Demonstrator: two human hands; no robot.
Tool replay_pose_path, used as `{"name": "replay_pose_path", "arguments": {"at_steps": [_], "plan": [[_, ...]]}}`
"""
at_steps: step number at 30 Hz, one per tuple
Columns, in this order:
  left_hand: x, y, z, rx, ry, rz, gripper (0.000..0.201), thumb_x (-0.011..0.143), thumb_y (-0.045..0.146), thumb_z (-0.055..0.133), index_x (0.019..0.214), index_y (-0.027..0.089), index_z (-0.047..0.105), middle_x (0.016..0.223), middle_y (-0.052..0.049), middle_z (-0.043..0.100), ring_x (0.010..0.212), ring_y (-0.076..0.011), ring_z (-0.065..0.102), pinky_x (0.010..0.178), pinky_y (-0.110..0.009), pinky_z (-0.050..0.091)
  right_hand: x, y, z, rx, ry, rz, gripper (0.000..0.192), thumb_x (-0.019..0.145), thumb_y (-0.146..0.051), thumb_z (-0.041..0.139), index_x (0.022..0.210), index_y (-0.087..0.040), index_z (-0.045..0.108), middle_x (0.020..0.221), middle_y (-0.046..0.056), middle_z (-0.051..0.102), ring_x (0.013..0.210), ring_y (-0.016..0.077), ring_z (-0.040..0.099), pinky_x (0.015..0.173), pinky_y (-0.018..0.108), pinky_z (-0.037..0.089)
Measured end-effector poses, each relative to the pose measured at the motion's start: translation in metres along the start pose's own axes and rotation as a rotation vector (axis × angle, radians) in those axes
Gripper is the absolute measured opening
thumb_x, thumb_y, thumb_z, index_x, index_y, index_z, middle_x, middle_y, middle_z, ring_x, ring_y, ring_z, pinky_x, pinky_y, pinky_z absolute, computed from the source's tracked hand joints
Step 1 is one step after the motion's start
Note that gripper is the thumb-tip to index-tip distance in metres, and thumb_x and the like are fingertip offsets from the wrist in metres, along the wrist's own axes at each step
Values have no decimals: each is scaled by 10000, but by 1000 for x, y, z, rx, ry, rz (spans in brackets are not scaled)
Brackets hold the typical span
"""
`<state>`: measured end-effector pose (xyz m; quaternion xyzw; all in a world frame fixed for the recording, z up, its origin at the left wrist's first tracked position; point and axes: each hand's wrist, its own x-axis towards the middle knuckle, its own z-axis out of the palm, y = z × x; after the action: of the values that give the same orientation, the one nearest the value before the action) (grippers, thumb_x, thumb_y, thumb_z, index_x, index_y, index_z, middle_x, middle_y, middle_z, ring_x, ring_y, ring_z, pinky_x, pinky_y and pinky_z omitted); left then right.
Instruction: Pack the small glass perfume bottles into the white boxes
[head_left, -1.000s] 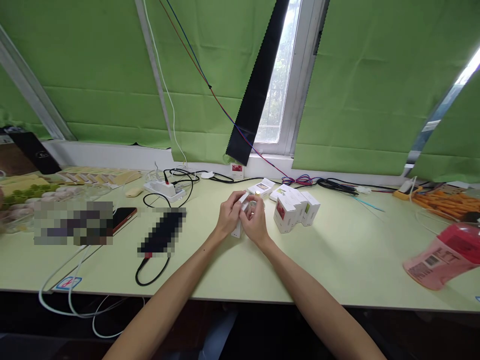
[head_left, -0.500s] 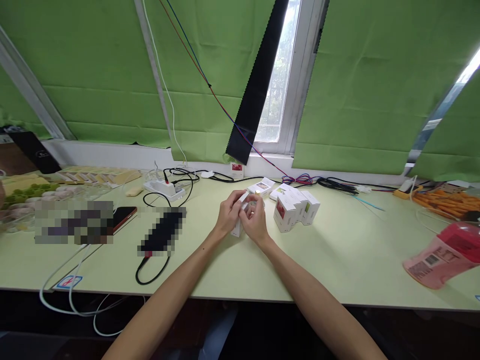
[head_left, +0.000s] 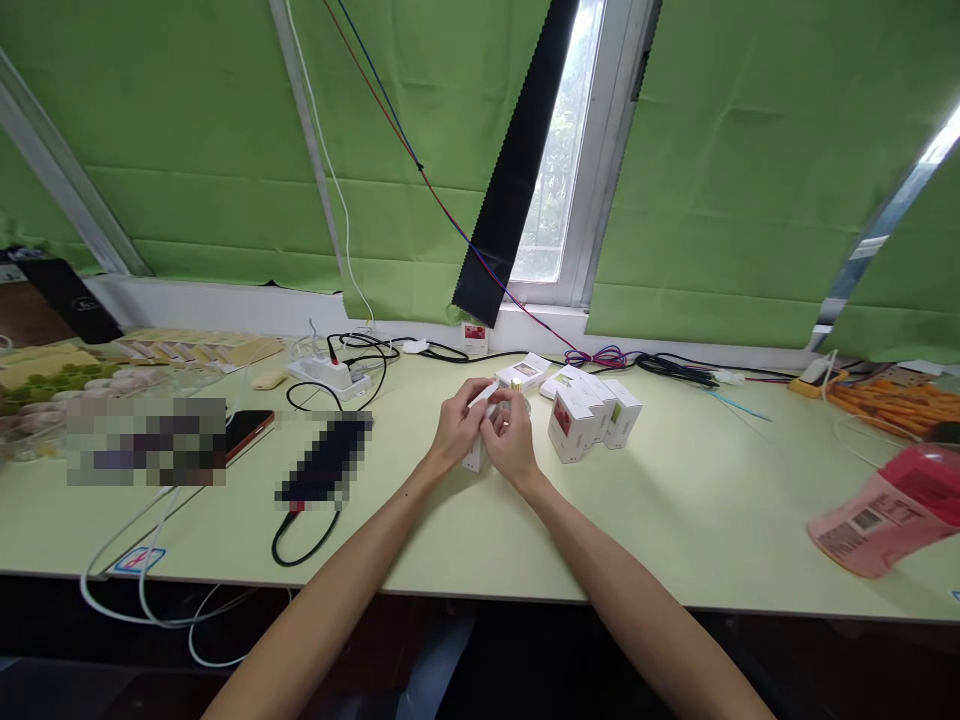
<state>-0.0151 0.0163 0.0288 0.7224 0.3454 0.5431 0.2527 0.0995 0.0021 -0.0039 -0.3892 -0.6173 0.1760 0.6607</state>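
My left hand (head_left: 459, 430) grips a small white box (head_left: 475, 458) that stands on end on the pale green table (head_left: 675, 520). My right hand (head_left: 512, 443) is pressed against the left one and pinches a small clear bottle with a gold cap (head_left: 514, 403) at the box's top. Right beside my hands stand three upright white boxes (head_left: 591, 418) with red and green labels. Two more white boxes (head_left: 525, 374) lie flat just behind them.
A pink bottle (head_left: 892, 512) lies on its side at the right. A power strip (head_left: 330, 374) with black cables sits at the back. A dark phone (head_left: 326, 468) on a cable and a red phone (head_left: 244, 432) lie left. Orange items (head_left: 892, 400) are far right.
Both hands stay together at the box with only small finger movements. The view has shifted up very slightly.
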Motion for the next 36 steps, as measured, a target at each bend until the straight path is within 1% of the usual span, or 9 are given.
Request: {"name": "replay_pose_path", "arguments": {"at_steps": [8, 14, 17, 28, 36], "plan": [[0, 0, 0, 7, -5, -11, 335, 915, 314, 496, 1188, 194, 649, 1265, -83, 728, 1183, -259, 678, 939, -369, 577, 1, 1, 0, -5, 2, 1, 201, 886, -280, 596, 1064, -227, 518, 1058, 50, 614, 628, 130, 442, 628, 316, 445], [0, -2, 1, 8, -6, -2, 323, 928, 313, 498, 1193, 196, 641, 1271, -80, 722, 1220, -249, 662, 982, -370, 557, 1, -1, 0, -6, 0, 9, 183, 886, -277, 589, 1049, -225, 523, 1047, 52, 603, 634, 134, 443, 620, 319, 443], [0, -1, 1, 15, -5, -5, 314, 932, 316, 497, 1188, 203, 641, 1262, -77, 723, 1223, -248, 659, 974, -369, 560, 1, 0, 0, -9, -7, 10, 171, 885, -270, 583, 1040, -225, 526, 1048, 54, 596, 628, 134, 441, 615, 322, 442], [0, 2, 1, 24, -5, -2, 295, 955, 370, 508, 1168, 205, 630, 1226, -75, 723, 1169, -238, 675, 938, -349, 560, 2, 1, -1, -20, -14, 1, 181, 884, -261, 570, 1057, -215, 538, 1042, 56, 585, 647, 137, 453, 627, 321, 448], [0, 5, 1, 21, -16, -3, 300, 944, 363, 506, 1168, 204, 627, 1215, -71, 723, 1131, -237, 680, 923, -345, 564, 3, 0, -2, -18, -21, 4, 168, 882, -261, 567, 1040, -209, 544, 1025, 54, 582, 676, 143, 469, 633, 314, 449]]}}
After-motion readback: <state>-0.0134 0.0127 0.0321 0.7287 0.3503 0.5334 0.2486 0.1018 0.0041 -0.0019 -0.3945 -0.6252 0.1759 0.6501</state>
